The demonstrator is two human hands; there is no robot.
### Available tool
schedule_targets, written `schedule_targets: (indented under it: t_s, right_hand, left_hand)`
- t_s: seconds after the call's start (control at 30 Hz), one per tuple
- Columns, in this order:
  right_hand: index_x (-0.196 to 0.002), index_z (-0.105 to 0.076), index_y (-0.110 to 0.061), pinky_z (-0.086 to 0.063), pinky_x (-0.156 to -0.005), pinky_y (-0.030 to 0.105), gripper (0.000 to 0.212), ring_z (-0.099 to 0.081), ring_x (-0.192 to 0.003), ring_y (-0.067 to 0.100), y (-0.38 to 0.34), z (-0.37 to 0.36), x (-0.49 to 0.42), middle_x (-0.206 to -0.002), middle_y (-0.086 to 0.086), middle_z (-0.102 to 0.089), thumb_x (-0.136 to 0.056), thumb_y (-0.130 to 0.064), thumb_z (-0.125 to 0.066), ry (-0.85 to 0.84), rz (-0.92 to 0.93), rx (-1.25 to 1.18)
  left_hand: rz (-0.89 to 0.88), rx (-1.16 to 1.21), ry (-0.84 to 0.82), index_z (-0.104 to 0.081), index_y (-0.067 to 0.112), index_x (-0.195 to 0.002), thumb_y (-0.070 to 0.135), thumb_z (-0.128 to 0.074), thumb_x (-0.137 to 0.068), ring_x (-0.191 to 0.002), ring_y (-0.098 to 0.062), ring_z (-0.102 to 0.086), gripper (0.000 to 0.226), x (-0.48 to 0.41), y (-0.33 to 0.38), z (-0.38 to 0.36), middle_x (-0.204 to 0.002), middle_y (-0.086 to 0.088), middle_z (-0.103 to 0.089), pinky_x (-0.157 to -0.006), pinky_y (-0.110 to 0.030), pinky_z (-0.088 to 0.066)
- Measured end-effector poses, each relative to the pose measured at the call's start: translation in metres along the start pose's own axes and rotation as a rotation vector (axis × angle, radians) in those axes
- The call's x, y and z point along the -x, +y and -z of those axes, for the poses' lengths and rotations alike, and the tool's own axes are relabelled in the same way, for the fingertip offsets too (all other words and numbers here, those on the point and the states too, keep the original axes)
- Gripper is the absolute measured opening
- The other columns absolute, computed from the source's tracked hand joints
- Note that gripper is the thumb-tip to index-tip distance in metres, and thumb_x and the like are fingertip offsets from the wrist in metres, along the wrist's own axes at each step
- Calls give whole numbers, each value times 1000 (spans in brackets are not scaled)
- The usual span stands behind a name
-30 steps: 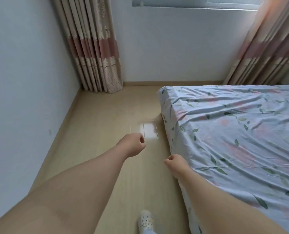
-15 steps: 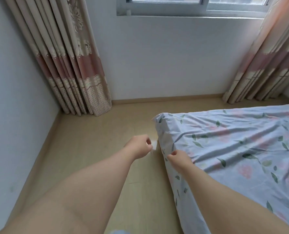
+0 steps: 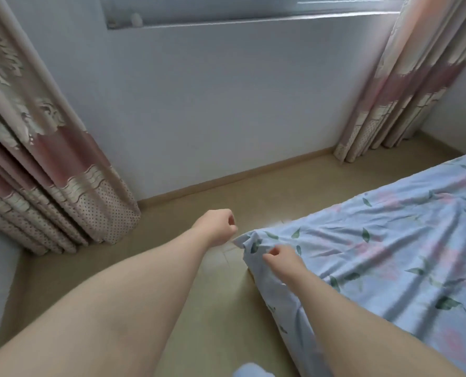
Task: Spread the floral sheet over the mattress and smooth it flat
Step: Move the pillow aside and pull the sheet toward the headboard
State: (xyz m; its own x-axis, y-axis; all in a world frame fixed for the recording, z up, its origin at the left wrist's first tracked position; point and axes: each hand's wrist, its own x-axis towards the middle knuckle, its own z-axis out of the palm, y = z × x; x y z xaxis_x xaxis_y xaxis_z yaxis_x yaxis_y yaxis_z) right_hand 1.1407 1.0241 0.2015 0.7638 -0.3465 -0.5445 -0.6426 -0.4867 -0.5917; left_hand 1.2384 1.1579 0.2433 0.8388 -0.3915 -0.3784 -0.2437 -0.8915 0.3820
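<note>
The floral sheet (image 3: 384, 248), pale blue with pink flowers and green leaves, lies wrinkled over the mattress on the right and hangs down its near side. The mattress itself is hidden beneath it. My right hand (image 3: 282, 258) rests on the sheet at the bed's near left corner, fingers curled and pinching the fabric. My left hand (image 3: 216, 227) is a loose fist over the floor, just left of the sheet's pointed corner tip; I see nothing in it.
Beige floor (image 3: 172, 268) runs between the bed and the white wall (image 3: 212, 118) under the window. Patterned curtains hang at the left (image 3: 49, 172) and at the right (image 3: 395, 99). A white shoe tip (image 3: 250, 371) shows at the bottom edge.
I have moved along the bed's side to its corner. My right hand slid along the sheet edge up to the corner, while my left hand stayed a fist beside it.
</note>
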Motion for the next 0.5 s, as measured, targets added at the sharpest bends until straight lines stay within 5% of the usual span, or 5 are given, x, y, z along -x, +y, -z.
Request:
schedule_targets:
  t_s: [0.37, 0.5]
  right_hand:
    - [-72, -42, -14, -29, -53, 24, 20, -37, -61, 16, -49, 95, -227, -66, 0, -42, -92, -15, -41, 120, -203, -201]
    - [-79, -46, -13, -31, -54, 25, 14, -42, -75, 24, -46, 98, -275, -66, 0, -42, -92, -17, -42, 121, -332, -294]
  left_hand:
    - [-154, -79, -207, -59, 17, -118, 28, -48, -94, -118, -21, -55, 28, -262, 72, 39, -126, -3, -61, -92, -29, -45]
    - [-180, -100, -308, -59, 15, -117, 24, -47, -95, -117, -21, -55, 27, -325, 84, 32, -125, -4, -61, -85, -23, -42]
